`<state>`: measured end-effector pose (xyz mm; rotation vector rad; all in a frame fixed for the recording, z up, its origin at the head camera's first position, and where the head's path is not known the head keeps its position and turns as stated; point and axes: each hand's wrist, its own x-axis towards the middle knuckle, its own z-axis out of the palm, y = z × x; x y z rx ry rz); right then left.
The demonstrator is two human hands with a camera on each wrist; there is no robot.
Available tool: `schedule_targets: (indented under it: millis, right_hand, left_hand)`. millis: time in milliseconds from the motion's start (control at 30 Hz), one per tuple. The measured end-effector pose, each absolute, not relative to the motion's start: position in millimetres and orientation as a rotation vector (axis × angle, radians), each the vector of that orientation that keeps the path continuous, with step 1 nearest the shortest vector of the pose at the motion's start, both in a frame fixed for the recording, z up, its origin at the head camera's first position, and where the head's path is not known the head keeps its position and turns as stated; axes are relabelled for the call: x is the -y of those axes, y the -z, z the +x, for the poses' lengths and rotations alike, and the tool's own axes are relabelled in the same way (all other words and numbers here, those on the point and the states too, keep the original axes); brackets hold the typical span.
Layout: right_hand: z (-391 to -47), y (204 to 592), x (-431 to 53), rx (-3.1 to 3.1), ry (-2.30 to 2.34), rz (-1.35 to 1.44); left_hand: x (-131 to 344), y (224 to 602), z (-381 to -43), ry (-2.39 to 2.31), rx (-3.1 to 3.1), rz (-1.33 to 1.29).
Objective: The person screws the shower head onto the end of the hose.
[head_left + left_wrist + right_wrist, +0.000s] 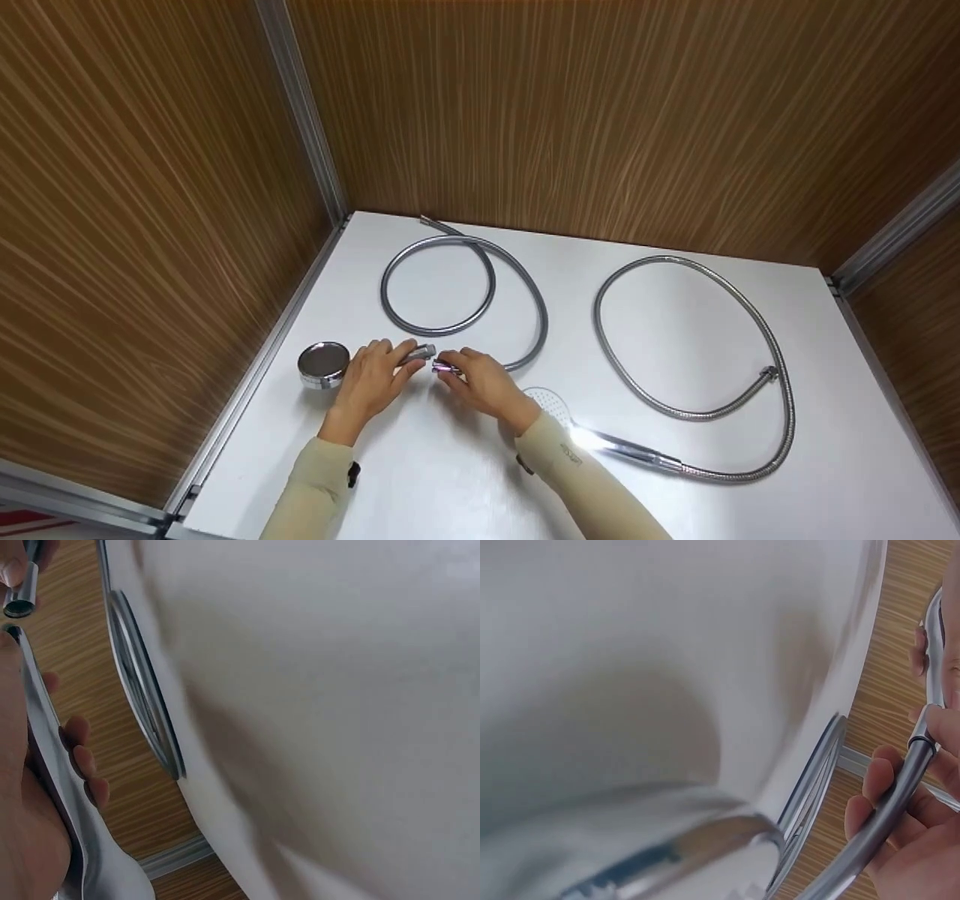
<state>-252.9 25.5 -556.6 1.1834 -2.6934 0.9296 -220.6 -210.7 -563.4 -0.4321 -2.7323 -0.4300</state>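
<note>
My left hand (373,376) grips the handle of a chrome shower head (324,365), its round face turned up at the left. The handle's threaded end points right. Facing it, my right hand (486,384) pinches the metal end fitting (442,367) of a grey shower hose (544,319). In the left wrist view a small gap separates the fitting (22,596) from the handle (73,802). The hose (881,825) runs down past the right fingers in the right wrist view. Its remaining length loops on the white table (442,289) behind the hands.
A second shower head (546,403) lies beside my right forearm, partly covered by the sleeve. Its hose (772,337) loops across the table's right side, with a loose nut end (769,373). Wood-grain panels (570,112) in metal framing enclose the back and sides.
</note>
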Motion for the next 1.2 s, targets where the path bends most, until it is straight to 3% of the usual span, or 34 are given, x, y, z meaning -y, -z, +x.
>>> schedule_targets:
  millis: [1200]
  right_hand:
    - [-257.3, 544.9, -34.5, 2.674, -0.783, 1.277]
  left_hand:
    - [206.5, 554.8, -206.3, 0.301, 2.774, -0.565]
